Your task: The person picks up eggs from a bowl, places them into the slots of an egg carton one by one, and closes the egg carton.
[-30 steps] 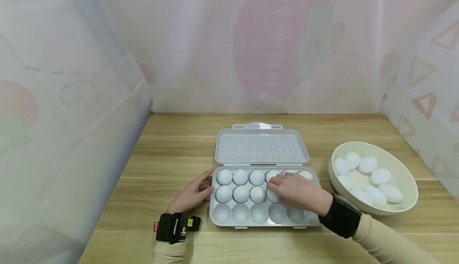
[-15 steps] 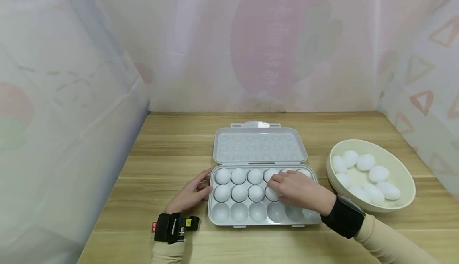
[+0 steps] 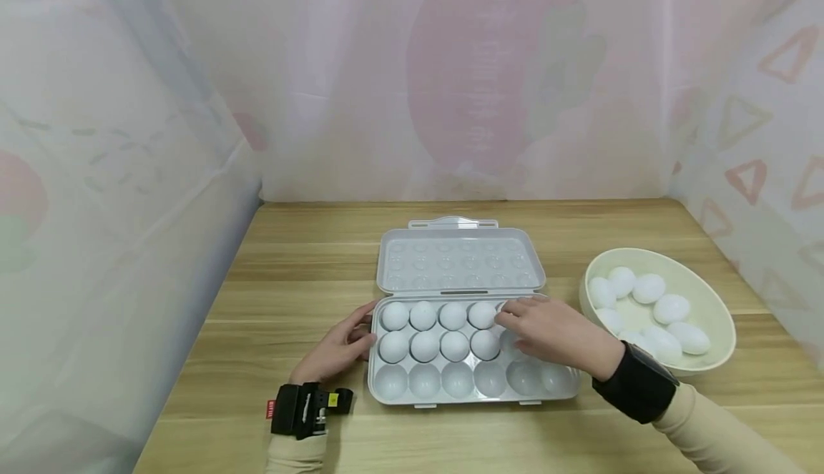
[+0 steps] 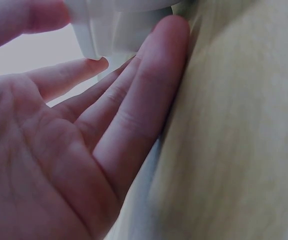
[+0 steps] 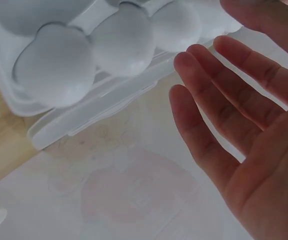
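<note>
My left hand (image 3: pixel 333 349) lies at the left end of a white plastic egg box (image 3: pixel 463 401), fingers fairly straight. In the left wrist view, the fingertips (image 4: pixel 171 35) touch the box's side close to the table. White eggs (image 3: pixel 454 346) sit in cups of the back and middle rows, while the front-row cups (image 3: pixel 458 379) hold none. My right hand (image 3: pixel 556 331) is over the right part of the box, hiding some cups. In the right wrist view its relaxed fingers (image 5: pixel 211 107) are spread and hold nothing, beside an egg (image 5: pixel 176 25).
The box's lid (image 3: pixel 460 259) lies folded back behind it. To the right stands a cream bowl (image 3: pixel 721 317) with several more white eggs (image 3: pixel 672 309). The wooden table (image 3: pixel 290 245) is bordered by printed cloth walls (image 3: pixel 347 138) at the back and sides.
My right hand has shifted right over the box, uncovering the fourth egg of the middle row. My left hand stays at the box's end. The head view has turned slightly.
</note>
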A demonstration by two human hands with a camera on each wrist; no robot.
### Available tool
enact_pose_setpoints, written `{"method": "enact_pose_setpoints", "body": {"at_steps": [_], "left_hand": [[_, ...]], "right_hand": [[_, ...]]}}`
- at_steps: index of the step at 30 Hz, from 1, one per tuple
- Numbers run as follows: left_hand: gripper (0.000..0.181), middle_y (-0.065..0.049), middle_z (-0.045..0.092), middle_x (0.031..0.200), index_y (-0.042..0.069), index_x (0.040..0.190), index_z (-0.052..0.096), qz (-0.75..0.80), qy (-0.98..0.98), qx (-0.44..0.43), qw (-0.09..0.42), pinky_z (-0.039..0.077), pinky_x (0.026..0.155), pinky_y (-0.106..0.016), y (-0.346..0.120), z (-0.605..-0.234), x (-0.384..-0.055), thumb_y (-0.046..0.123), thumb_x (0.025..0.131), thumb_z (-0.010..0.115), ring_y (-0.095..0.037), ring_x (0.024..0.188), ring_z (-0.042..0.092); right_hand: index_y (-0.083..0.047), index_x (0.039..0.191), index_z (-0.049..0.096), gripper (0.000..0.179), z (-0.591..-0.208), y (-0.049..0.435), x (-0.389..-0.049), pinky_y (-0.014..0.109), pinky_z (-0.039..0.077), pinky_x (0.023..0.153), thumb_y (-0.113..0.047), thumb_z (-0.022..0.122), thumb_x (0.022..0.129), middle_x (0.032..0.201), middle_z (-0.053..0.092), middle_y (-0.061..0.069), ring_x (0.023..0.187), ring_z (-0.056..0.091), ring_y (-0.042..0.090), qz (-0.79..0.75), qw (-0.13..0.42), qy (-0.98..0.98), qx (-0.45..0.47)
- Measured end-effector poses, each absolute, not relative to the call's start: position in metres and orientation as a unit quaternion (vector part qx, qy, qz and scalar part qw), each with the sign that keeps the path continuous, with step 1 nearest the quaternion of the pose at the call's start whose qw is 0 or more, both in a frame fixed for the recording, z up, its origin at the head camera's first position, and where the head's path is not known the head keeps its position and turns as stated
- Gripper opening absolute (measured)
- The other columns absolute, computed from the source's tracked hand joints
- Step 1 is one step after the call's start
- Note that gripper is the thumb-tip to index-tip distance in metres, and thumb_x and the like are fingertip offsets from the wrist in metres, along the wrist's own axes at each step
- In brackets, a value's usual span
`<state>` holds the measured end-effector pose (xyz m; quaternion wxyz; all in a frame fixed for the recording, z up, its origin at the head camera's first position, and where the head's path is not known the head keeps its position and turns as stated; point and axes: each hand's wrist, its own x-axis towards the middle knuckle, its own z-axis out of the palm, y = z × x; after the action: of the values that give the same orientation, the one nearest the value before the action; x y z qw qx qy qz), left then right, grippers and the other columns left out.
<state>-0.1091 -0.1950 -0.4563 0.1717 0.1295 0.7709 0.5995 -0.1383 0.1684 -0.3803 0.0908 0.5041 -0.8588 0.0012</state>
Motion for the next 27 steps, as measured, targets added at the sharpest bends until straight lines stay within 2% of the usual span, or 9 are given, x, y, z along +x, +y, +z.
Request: {"method": "enact_pose_setpoints", "body": {"at_steps": [6,15,20,27], "left_hand": [[0.057,-0.029,0.039,0.135,0.013,0.145,0.023,0.594,0.775,0.133,0.170,0.054,0.075,-0.036,-0.196,-0.456,-0.110,0.011,0.094,0.050,-0.038,0.108,0.052],[0.057,-0.030,0.039,0.135,0.013,0.145,0.023,0.589,0.777,0.143,0.169,0.054,0.075,-0.036,-0.197,-0.460,-0.112,0.012,0.094,0.050,-0.039,0.107,0.052],[0.057,-0.030,0.039,0.135,0.014,0.145,0.023,0.591,0.775,0.133,0.178,0.054,0.076,-0.037,-0.197,-0.461,-0.113,0.014,0.094,0.050,-0.038,0.108,0.052],[0.057,-0.030,0.039,0.135,0.014,0.145,0.023,0.590,0.777,0.134,0.175,0.054,0.076,-0.036,-0.198,-0.462,-0.113,0.014,0.094,0.050,-0.038,0.108,0.052]], "right_hand": [[-0.013,0.090,0.056,0.035,-0.373,0.188,-0.142,0.033,0.050,0.056,-0.013,0.077,0.063,0.083,0.057,-0.001,0.071,0.056,0.019,0.015,0.099,-0.868,0.487],[-0.011,0.098,0.061,0.038,-0.363,0.218,-0.147,0.040,0.053,0.068,-0.012,0.078,0.064,0.091,0.063,0.003,0.081,0.061,0.022,0.023,0.093,-0.898,0.429],[-0.008,0.097,0.061,0.037,-0.357,0.233,-0.151,0.040,0.050,0.060,-0.010,0.077,0.064,0.084,0.060,0.005,0.072,0.059,0.025,-0.009,0.085,-0.918,0.387],[-0.006,0.090,0.059,0.034,-0.357,0.255,-0.157,0.040,0.048,0.054,-0.008,0.077,0.062,0.075,0.058,0.006,0.067,0.058,0.027,-0.037,0.061,-0.938,0.340]]}}
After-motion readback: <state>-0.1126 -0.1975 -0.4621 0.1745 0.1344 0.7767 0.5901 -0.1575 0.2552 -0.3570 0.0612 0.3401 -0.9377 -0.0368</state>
